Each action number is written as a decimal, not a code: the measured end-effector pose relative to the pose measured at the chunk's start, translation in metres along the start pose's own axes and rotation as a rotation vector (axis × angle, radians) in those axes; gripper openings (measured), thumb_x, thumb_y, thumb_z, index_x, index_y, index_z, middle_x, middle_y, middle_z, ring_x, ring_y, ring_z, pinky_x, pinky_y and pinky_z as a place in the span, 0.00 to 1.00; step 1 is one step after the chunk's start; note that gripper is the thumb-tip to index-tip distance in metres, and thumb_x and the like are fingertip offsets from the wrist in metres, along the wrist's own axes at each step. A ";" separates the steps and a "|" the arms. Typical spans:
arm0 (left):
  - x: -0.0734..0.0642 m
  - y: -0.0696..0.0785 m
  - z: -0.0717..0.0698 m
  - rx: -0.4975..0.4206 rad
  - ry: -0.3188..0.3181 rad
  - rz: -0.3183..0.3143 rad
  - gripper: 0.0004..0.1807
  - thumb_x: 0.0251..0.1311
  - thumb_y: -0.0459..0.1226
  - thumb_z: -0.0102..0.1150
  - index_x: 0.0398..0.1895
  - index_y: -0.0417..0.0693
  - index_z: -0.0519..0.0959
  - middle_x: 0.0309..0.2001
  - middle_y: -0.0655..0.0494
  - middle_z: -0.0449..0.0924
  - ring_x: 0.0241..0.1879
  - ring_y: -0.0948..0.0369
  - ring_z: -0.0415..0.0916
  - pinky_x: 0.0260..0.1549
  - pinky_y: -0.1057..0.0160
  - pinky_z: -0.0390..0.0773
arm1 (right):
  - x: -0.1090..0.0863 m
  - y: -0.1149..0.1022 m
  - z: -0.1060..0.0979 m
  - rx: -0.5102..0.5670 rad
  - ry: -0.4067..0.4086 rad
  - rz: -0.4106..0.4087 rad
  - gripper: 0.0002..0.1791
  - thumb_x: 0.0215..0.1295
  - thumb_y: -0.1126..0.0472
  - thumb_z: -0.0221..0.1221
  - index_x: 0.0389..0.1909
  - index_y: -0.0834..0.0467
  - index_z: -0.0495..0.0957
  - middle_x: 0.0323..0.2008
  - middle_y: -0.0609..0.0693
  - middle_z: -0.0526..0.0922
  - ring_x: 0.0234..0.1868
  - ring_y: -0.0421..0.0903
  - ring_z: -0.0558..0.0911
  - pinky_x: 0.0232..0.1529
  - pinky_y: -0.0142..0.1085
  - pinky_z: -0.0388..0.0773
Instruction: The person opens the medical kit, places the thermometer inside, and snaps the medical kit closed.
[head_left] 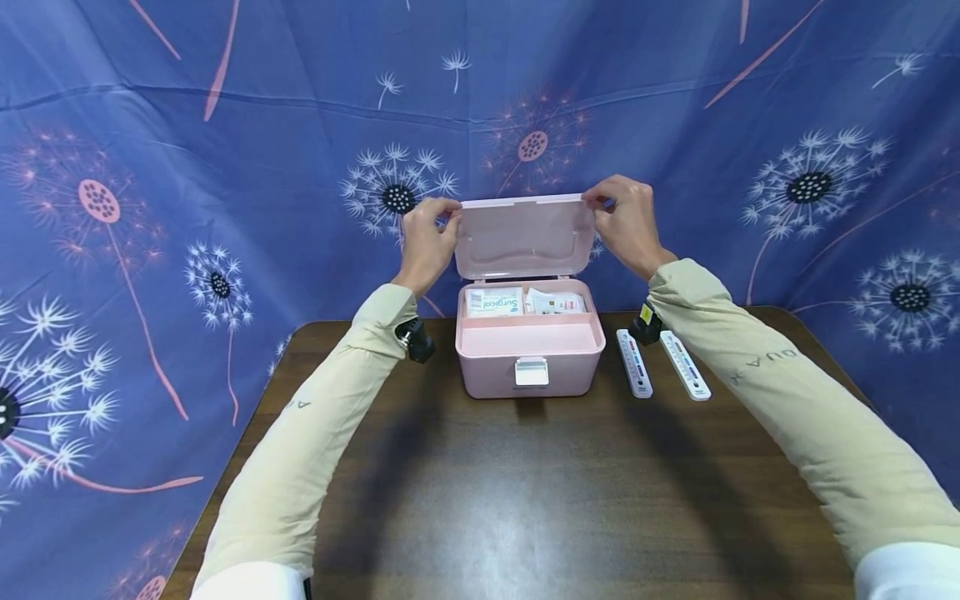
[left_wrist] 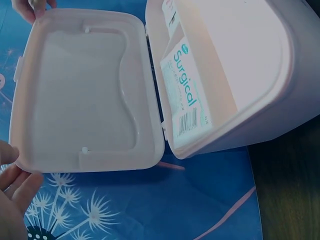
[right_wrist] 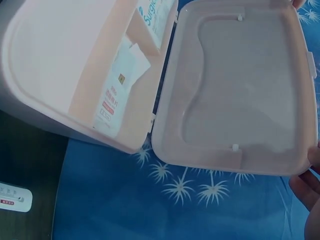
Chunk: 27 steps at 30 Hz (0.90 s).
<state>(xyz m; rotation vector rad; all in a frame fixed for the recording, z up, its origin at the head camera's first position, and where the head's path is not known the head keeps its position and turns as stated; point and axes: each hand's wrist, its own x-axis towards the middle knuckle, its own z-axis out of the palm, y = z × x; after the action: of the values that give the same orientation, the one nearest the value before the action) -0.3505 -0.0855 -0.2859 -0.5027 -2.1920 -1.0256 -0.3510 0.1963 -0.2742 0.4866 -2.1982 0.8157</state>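
A pink storage box (head_left: 529, 375) stands on the table, its lid (head_left: 525, 237) raised on the rear hinges. My left hand (head_left: 429, 242) pinches the lid's upper left corner between thumb and fingers. At the opposite upper corner, my right hand (head_left: 626, 221) pinches the lid the same way. Inside the box, the back compartment holds a white packet marked "Surgical" (left_wrist: 187, 92) and a white packet with red print (right_wrist: 112, 102). The pink front section (head_left: 525, 339) shows a plain surface. A white latch (head_left: 532, 372) hangs on the box's front.
Two white thermometer-like strips (head_left: 634, 364) lie side by side to the right of the box, beneath my right forearm. Behind the brown table (head_left: 480, 492) hangs a blue cloth (head_left: 300, 167) with a dandelion pattern, close to the lid.
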 end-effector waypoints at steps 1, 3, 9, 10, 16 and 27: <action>0.000 -0.001 0.000 0.001 -0.003 -0.005 0.08 0.59 0.28 0.59 0.41 0.37 0.83 0.38 0.46 0.81 0.41 0.55 0.78 0.38 0.65 0.80 | 0.001 0.000 0.001 -0.001 -0.003 0.004 0.08 0.60 0.75 0.56 0.33 0.68 0.84 0.34 0.61 0.83 0.37 0.53 0.81 0.37 0.44 0.81; -0.001 -0.002 0.000 0.010 -0.012 -0.018 0.10 0.59 0.28 0.58 0.43 0.37 0.82 0.39 0.45 0.81 0.42 0.54 0.77 0.40 0.64 0.79 | 0.003 0.000 0.003 -0.002 -0.003 0.006 0.08 0.59 0.76 0.56 0.32 0.68 0.84 0.34 0.61 0.83 0.36 0.53 0.81 0.36 0.43 0.79; -0.002 -0.001 -0.002 0.024 -0.134 -0.100 0.20 0.58 0.29 0.54 0.56 0.39 0.76 0.46 0.42 0.75 0.46 0.52 0.73 0.46 0.58 0.73 | 0.006 0.002 0.007 -0.014 0.007 0.023 0.13 0.55 0.79 0.51 0.33 0.69 0.84 0.33 0.62 0.82 0.35 0.55 0.80 0.34 0.42 0.76; -0.003 -0.001 -0.002 0.024 -0.159 -0.115 0.22 0.58 0.30 0.54 0.59 0.40 0.74 0.48 0.42 0.74 0.47 0.52 0.72 0.45 0.58 0.73 | 0.006 0.002 0.008 -0.018 0.006 0.027 0.14 0.55 0.79 0.50 0.34 0.69 0.84 0.33 0.63 0.82 0.35 0.55 0.79 0.34 0.42 0.76; -0.003 -0.003 0.001 0.015 -0.222 -0.167 0.28 0.59 0.31 0.54 0.66 0.45 0.67 0.53 0.42 0.69 0.51 0.52 0.70 0.46 0.58 0.74 | 0.004 0.002 0.008 -0.018 -0.038 0.022 0.14 0.59 0.76 0.50 0.40 0.70 0.82 0.38 0.64 0.80 0.37 0.56 0.78 0.36 0.43 0.76; -0.004 -0.003 0.009 0.007 -0.296 -0.293 0.36 0.60 0.36 0.52 0.73 0.54 0.55 0.53 0.44 0.61 0.47 0.53 0.66 0.48 0.56 0.71 | 0.000 0.005 0.010 -0.038 -0.163 0.064 0.19 0.60 0.73 0.51 0.53 0.70 0.76 0.49 0.66 0.74 0.41 0.58 0.73 0.38 0.45 0.71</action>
<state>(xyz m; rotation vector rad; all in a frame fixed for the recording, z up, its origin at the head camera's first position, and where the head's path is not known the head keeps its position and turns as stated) -0.3531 -0.0802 -0.2942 -0.3541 -2.5885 -1.1546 -0.3581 0.1931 -0.2814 0.4805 -2.3853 0.7906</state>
